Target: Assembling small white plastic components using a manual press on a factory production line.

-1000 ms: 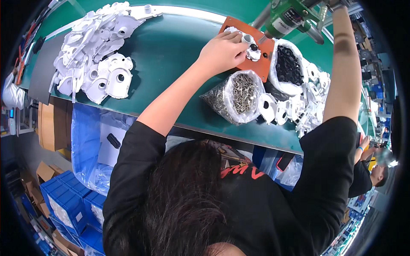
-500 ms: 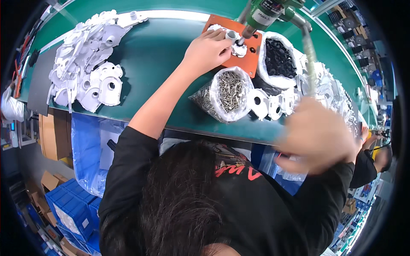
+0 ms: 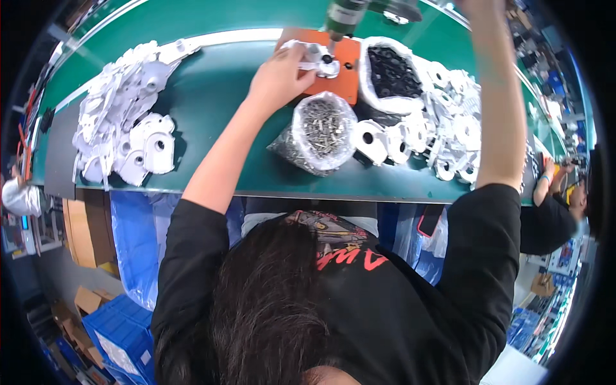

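Observation:
My left hand (image 3: pixel 277 78) grips a white plastic part (image 3: pixel 309 54) with raised round bosses, holding it on an orange plate (image 3: pixel 346 80). A black round piece (image 3: pixel 327 59) sits in the part's right end. Directly above it is the metal tip of a green press or drill-like tool (image 3: pixel 345 18), apart from the part. My right forearm (image 3: pixel 500 115) reaches up to the top edge, where my right hand (image 3: pixel 482 5) is cut off and blurred, its fingers hidden. A bag of small metal pins or screws (image 3: pixel 326 131) stands just nearer than the plate.
White plastic parts lie piled at the left (image 3: pixel 119 109) and right (image 3: pixel 455 122) of the green table (image 3: pixel 212 83). A bag of black pieces (image 3: pixel 391 74) stands right of the plate. Blue crates (image 3: pixel 122 333) are on the floor, and another person (image 3: pixel 552 218) is at far right.
My right hand has swung from low at the right up to the top edge, and the tool's lever is no longer down. The tool tip has lifted off the part. My left hand stays on it.

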`<state>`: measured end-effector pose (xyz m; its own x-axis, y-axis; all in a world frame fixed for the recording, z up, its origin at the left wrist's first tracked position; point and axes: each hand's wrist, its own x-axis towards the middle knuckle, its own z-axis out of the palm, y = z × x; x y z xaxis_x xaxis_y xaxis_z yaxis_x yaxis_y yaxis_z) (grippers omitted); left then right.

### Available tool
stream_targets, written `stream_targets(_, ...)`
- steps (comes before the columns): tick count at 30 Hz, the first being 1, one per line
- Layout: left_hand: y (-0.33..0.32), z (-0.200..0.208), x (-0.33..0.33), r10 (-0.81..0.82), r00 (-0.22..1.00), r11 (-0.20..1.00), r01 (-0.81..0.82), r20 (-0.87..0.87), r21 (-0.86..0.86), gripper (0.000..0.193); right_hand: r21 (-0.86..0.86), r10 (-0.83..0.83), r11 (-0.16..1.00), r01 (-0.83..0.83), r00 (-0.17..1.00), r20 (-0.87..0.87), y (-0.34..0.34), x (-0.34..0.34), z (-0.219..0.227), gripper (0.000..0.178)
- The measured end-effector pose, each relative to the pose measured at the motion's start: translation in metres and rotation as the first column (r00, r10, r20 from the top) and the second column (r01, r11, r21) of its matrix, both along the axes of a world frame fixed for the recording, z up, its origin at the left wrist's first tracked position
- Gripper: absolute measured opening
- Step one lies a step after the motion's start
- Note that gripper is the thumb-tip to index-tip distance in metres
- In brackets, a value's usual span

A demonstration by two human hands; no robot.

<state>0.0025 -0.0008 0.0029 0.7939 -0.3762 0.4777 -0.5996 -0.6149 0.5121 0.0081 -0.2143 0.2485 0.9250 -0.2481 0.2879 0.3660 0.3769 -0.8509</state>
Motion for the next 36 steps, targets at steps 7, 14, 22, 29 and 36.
stream_targets(7,0.024,-0.023,0.05,-0.104,0.975,0.974,0.06,0.198,0.217,0.052,-0.169,0.25,0.928,-0.331,0.893,-0.375,-0.077,0.026,-0.083,0.044)
stream_targets(14,0.031,0.054,0.069,-0.505,0.862,0.744,0.457,-0.039,0.487,0.039,-0.908,-0.398,-0.12,-0.402,0.857,-0.327,-0.201,0.049,-0.196,0.037)
stream_targets(22,0.071,0.026,0.104,0.134,0.972,0.961,-0.175,-0.194,-0.212,0.032,-0.657,-0.688,-0.573,-0.49,0.723,0.061,-0.222,0.037,-0.212,0.046)
stream_targets(29,0.119,0.012,0.069,0.129,0.987,0.991,-0.131,-0.096,-0.012,0.057,-0.727,-0.724,-0.431,-0.534,0.686,-0.075,-0.314,0.062,-0.254,0.065)
stream_targets(36,0.225,0.063,-0.065,0.649,0.751,0.672,-0.491,-0.122,0.555,0.061,-0.842,-0.631,-0.416,-0.343,0.775,-0.005,-0.308,0.052,-0.253,0.073)
